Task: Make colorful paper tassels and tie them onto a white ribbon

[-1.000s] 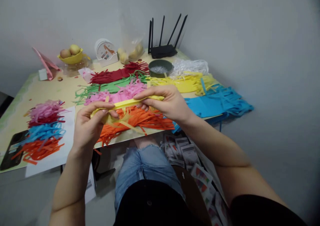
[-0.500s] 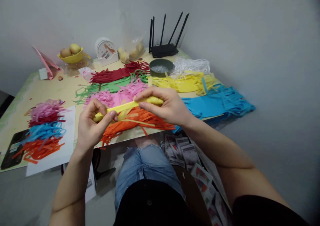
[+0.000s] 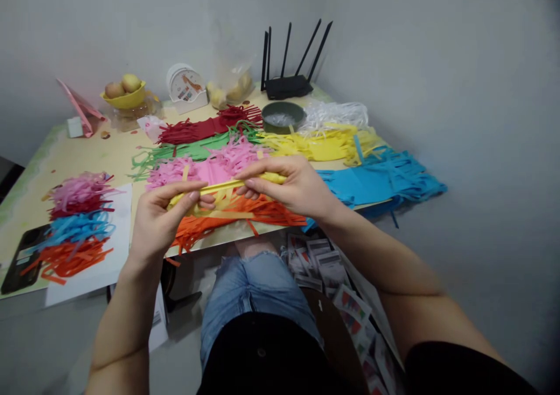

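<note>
Plain grey walls (image 3: 437,45) meet in corner; beige table (image 3: 79,156); grey floor (image 3: 39,348).

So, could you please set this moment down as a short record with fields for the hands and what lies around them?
Left hand: pinches the left end of the yellow paper strip
Right hand: pinches the strip's right end
Below the strip: orange fringed paper on the table, at its near edge
Behind it: pink fringed paper
Far end: router, green bowl
</note>
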The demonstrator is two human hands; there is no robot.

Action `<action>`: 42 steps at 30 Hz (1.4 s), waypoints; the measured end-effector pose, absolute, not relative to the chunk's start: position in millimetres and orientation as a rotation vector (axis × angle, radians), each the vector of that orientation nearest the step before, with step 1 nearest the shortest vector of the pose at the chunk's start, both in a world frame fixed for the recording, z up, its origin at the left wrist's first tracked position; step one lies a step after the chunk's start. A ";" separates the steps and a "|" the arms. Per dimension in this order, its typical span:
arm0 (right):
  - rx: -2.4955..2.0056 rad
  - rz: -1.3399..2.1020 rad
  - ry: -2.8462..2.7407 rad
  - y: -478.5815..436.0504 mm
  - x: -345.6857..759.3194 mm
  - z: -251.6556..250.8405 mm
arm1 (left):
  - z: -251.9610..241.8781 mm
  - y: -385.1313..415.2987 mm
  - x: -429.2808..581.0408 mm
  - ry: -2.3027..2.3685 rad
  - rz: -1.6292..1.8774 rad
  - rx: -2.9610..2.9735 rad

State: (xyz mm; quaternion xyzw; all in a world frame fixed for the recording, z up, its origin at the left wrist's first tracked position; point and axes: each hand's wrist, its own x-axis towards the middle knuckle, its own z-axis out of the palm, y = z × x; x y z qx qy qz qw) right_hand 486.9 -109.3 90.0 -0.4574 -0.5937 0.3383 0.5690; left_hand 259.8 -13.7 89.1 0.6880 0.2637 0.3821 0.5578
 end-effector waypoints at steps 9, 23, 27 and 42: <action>-0.908 0.999 -1.395 -99.3 499.2 80.5 | 84.9 -7.1 262.2 0.502 0.885 1.385; -1.023 0.260 -2.115 -109.8 503.8 90.7 | 114.7 2.7 271.6 0.474 0.451 2.412; -1.132 0.374 -2.109 -109.7 509.8 96.9 | 104.1 6.2 273.6 0.524 0.608 2.597; -0.833 1.324 -1.402 -67.4 471.8 72.5 | 67.9 8.6 265.2 0.596 1.275 2.669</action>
